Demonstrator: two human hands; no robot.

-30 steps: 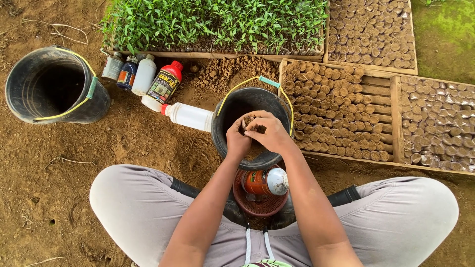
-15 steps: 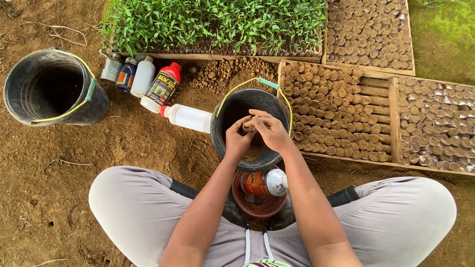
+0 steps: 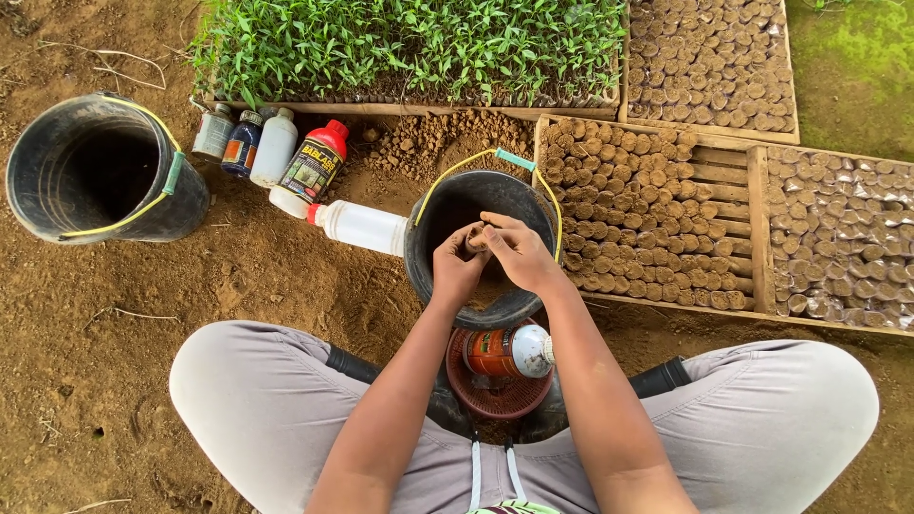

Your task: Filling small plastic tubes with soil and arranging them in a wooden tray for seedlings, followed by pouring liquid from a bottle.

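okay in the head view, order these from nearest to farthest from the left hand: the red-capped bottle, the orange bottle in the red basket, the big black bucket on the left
From the left hand:
1. Orange bottle, just below it, lying in the red basket between the knees.
2. Red-capped bottle, up and to the left, among the small bottles.
3. Big black bucket, far left on the soil.

matt black plastic on the bucket [image 3: 440, 249], with a thin yellow handle. rough, crumbly soil on the ground [image 3: 276, 276]. smooth white plastic on the lying bottle [image 3: 360, 226]; glossy red cap on the upright bottle [image 3: 317, 159]. rough, unpainted wood on the crate [image 3: 731, 174]. soft grey cloth on the trousers [image 3: 276, 400]. red plastic mesh on the small basket [image 3: 495, 390], holding a shiny brown bottle [image 3: 509, 351].
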